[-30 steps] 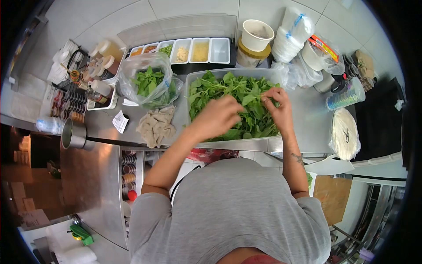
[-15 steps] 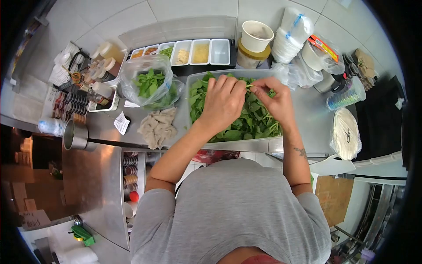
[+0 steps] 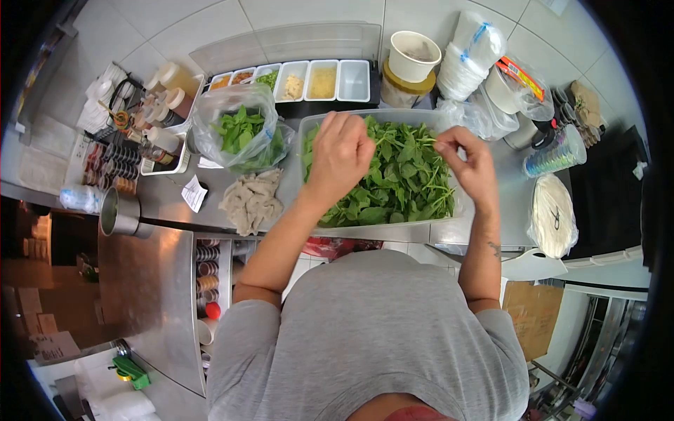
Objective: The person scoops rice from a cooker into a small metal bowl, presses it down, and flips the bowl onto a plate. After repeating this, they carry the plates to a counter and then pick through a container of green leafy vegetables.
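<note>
A clear plastic tub in front of me is filled with green leafy stems. Above the tub's left part, my left hand is closed, its fingers curled; what it holds, if anything, is hidden. Over the tub's right side, my right hand pinches a thin green stem between thumb and fingertips. Left of the tub, an open clear plastic bag holds more green leaves.
Small white trays of toppings line the back. A crumpled cloth and a paper slip lie left. Sauce bottles stand farther left. White tubs, stacked cups and a wrapped white bundle are at right.
My hands have moved apart, the left one to the left and the right one to the right. More of the leaves between them now shows.
</note>
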Tool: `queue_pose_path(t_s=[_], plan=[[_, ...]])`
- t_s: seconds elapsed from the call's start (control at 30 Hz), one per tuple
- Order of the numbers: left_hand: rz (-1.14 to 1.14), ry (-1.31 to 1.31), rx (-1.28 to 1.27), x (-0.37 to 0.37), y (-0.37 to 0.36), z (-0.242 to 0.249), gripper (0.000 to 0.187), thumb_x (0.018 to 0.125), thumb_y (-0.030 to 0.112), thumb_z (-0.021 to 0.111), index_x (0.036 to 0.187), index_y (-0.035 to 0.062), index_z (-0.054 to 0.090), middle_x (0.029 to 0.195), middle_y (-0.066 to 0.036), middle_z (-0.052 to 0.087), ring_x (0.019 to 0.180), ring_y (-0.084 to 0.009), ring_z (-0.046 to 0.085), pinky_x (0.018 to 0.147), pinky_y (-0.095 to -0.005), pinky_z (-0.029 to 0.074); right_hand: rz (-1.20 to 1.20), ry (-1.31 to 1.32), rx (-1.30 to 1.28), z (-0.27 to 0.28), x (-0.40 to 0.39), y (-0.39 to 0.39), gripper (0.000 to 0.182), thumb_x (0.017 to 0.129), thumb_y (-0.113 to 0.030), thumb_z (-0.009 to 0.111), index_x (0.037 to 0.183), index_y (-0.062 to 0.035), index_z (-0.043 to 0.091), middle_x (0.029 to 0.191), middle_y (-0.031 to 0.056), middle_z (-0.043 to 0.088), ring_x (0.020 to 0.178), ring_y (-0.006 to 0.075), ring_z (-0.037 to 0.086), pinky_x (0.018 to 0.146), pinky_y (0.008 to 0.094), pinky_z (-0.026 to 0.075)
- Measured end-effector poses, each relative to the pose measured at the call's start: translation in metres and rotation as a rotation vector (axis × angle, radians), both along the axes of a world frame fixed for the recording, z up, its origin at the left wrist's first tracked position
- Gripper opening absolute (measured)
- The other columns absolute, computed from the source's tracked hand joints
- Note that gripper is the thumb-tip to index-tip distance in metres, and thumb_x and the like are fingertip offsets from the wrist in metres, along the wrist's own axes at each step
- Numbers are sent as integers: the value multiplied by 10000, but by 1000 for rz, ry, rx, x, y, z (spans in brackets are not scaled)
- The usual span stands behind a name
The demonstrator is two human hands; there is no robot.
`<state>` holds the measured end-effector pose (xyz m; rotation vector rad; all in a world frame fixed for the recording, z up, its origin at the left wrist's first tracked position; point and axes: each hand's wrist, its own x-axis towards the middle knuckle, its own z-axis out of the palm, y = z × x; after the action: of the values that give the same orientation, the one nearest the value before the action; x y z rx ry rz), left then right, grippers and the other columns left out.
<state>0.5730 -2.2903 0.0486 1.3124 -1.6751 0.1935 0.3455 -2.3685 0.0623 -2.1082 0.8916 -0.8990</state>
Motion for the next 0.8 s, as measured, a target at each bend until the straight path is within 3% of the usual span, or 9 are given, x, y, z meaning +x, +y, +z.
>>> queue_pose_path(t_s=[0.07, 0.17, 0.27, 0.37, 0.47, 0.57, 0.67, 0.77, 0.8], plan=[[-7, -23, 139, 16, 6, -10, 26, 806, 5, 532, 822, -12, 544, 775, -150, 572, 740, -340, 555, 667, -403, 438, 24, 180, 78, 1, -23, -7, 104, 779, -57, 656, 876, -18, 653, 819, 88, 618, 796, 218, 565, 710, 310, 457], [10, 170, 182, 27, 10, -20, 94, 861, 25, 502, 898, -18, 576, 836, -157, 606, 790, -335, 585, 714, -379, 460, 17, 493, -173, -19, -30, -7, 166, 756, -77, 667, 916, -37, 662, 936, 114, 625, 900, 269, 568, 786, 369, 464], [-11, 219, 315, 26, 14, -19, 142, 909, 64, 488, 968, -18, 588, 886, -161, 625, 821, -319, 604, 743, -351, 468, -75, 308, -174, -39, -3, -18, 223, 737, -100, 678, 955, -53, 666, 1003, 129, 612, 985, 312, 543, 844, 408, 451], [-52, 248, 373, 14, 16, -12, 150, 912, 106, 524, 972, -16, 588, 867, -155, 624, 812, -299, 607, 741, -347, 467, -41, 433, -253, -57, 16, -36, 234, 729, -90, 686, 958, -46, 668, 985, 133, 614, 996, 325, 533, 849, 400, 445], [-59, 307, 378, 13, 18, -10, 162, 903, 131, 559, 976, -10, 587, 892, -147, 621, 818, -285, 605, 739, -344, 465, -33, 327, -268, -58, 22, -42, 201, 755, -57, 677, 954, -42, 669, 931, 108, 630, 905, 284, 577, 794, 357, 466], [-119, 311, 253, 6, 20, -10, 124, 873, 120, 587, 922, 6, 582, 915, -163, 587, 838, -350, 589, 710, -389, 461, 30, 0, 194, -30, 31, -20, 120, 807, -23, 646, 924, -27, 669, 866, 79, 645, 785, 200, 595, 714, 301, 474], [-112, 346, 224, -18, 22, -18, 147, 874, 124, 603, 964, 8, 597, 891, -132, 585, 802, -267, 587, 725, -353, 461, 189, -45, 65, -17, 47, 13, 120, 851, -11, 613, 963, -18, 656, 831, 64, 647, 720, 130, 577, 669, 261, 470], [-122, 273, 496, -13, 31, -38, 144, 866, 126, 615, 944, 6, 602, 844, -119, 564, 792, -261, 572, 725, -365, 454, 239, -132, 520, -24, 56, 20, 156, 867, -38, 618, 1020, -11, 637, 844, 26, 628, 776, 108, 556, 719, 248, 456], [-121, 270, 474, -9, 34, -47, 116, 859, 103, 611, 907, -2, 605, 824, -108, 547, 775, -245, 558, 692, -353, 444, 219, -139, 445, -33, 57, 13, 196, 875, -42, 604, 1070, -44, 622, 850, 22, 635, 787, 119, 561, 729, 262, 463]])
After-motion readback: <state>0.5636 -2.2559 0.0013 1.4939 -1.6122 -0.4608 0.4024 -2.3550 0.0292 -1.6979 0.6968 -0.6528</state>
